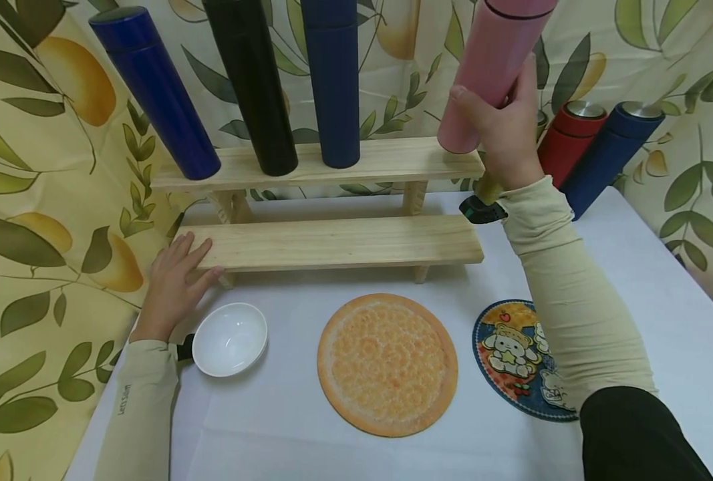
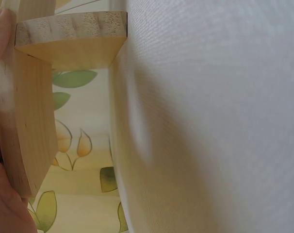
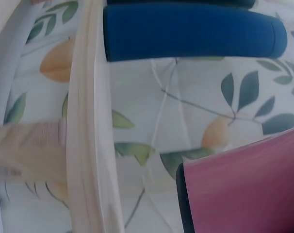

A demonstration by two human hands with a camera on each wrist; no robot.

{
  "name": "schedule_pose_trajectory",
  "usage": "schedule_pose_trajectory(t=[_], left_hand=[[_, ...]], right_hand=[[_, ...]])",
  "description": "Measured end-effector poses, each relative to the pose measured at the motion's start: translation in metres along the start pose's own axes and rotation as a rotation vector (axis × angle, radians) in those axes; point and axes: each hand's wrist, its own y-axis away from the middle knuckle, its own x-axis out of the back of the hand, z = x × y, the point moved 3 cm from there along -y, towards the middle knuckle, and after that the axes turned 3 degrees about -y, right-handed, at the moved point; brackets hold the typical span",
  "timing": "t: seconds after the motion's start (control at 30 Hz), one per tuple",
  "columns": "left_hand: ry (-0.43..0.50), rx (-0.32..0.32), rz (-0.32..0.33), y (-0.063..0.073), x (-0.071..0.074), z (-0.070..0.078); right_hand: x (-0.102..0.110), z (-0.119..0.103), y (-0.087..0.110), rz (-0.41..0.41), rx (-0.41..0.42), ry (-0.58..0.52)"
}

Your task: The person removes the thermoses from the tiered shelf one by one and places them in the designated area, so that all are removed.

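High on the right, my right hand (image 1: 509, 137) grips a pink thermos bottle (image 1: 482, 73) by its side, thumb across the front. A gap shows between the pink bottle's dark base and the upper board in the right wrist view. My left hand (image 1: 172, 290) rests on the left end of the lower board of a two-tier wooden shelf (image 1: 332, 244), fingers spread over the top and thumb at the front edge. On the upper board (image 1: 386, 157) stand a shiny blue bottle (image 1: 154, 93), a black bottle (image 1: 250, 87) and a matte blue bottle (image 1: 333, 87).
A white bowl with a dark handle (image 1: 230, 339) lies by my left wrist. In front of the shelf is a pizza-patterned round mat (image 1: 387, 365). My right sleeve partly covers a cartoon mat (image 1: 509, 354). Red (image 1: 573, 140) and blue (image 1: 611, 157) bottles stand at the right.
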Motion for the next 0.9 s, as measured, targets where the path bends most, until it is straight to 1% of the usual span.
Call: schedule_pose_trajectory(t=[0.17, 0.33, 0.4, 0.5, 0.7, 0.9], left_hand=[[-0.001, 0.019, -0.019, 0.001, 0.001, 0.0], [-0.005, 0.024, -0.03, 0.002, 0.002, 0.001], [-0.006, 0.024, -0.032, 0.002, 0.001, 0.001], [-0.007, 0.025, -0.029, 0.002, 0.001, 0.001], [-0.006, 0.022, -0.019, 0.001, 0.001, 0.001], [-0.006, 0.025, -0.021, 0.002, 0.0, 0.0]], right_hand=[[0.015, -0.003, -0.002, 0.027, 0.001, 0.022], [0.029, -0.007, 0.0, 0.042, -0.01, 0.092], [0.034, -0.008, 0.0, 0.046, -0.018, 0.103], [0.04, -0.009, 0.001, 0.052, -0.028, 0.09], [0.053, -0.01, 0.003, 0.064, -0.055, 0.099], [0.062, -0.008, 0.006, 0.085, -0.068, 0.055]])
